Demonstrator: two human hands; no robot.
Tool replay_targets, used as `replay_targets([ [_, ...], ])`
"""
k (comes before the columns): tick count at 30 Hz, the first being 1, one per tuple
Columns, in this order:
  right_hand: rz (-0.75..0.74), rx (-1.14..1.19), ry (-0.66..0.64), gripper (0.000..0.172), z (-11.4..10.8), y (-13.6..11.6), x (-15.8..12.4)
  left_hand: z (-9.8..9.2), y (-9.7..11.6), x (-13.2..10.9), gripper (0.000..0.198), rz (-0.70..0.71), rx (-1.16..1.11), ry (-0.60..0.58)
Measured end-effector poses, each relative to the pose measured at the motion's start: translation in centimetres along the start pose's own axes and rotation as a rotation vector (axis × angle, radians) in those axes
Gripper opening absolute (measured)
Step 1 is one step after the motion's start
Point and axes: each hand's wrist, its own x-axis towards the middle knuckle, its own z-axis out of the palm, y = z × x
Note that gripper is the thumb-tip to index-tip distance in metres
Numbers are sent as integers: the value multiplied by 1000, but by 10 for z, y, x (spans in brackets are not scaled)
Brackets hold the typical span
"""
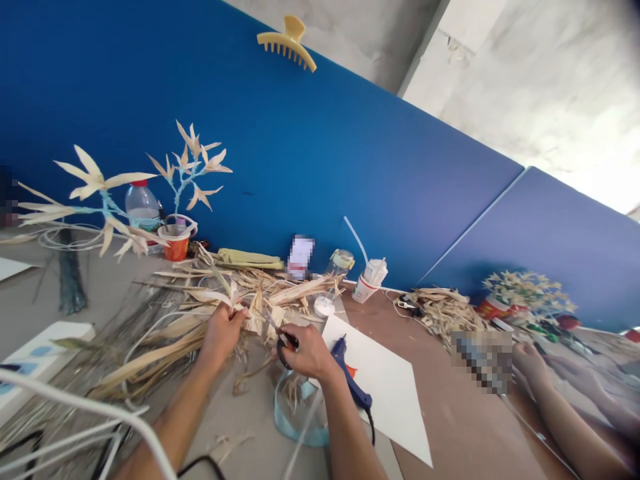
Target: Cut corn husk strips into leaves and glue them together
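Note:
My left hand (pixel 223 330) is closed in a pinch on a pale piece of dried corn husk (pixel 233 295) above the pile. In my right hand (pixel 307 352) is a pair of scissors (pixel 283 353) with dark handles, my fingers wrapped around them. Their blades point up and left, toward husk scraps (pixel 256 319) between my hands. Whether the blades touch a scrap, I cannot tell. Strips of dried husk (pixel 173 330) spread around my left hand. Beside my right forearm, a blue glue gun (pixel 354 385) lies on a white sheet (pixel 395 400).
Husk flowers on blue stems (pixel 185 180) stand in a red cup (pixel 177 247) by a bottle (pixel 141 203). A power strip (pixel 43 360) and white cables (pixel 100 407) lie left. A blue-rimmed container (pixel 283 423) sits below my right hand. Another person's hands (pixel 533 363) hold a phone at right.

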Motion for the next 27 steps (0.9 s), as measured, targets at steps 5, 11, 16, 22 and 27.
replay_targets([
  [5, 2, 29, -55, 21, 4, 5, 0, -1, 6, -2, 29, 50, 80, 0],
  [11, -31, 41, -92, 14, 1, 3, -1, -4, 12, -5, 18, 78, 181, 56],
  [16, -44, 51, -120, 10, 3, 1, -2, -5, 13, -7, 13, 92, 214, 64],
  [22, -42, 41, -138, 20, 4, 2, -2, -4, 15, -8, 13, 89, 209, 85],
  [27, -23, 48, -161, 25, 2, 2, -2, -3, 16, -9, 21, 84, 203, 84],
])
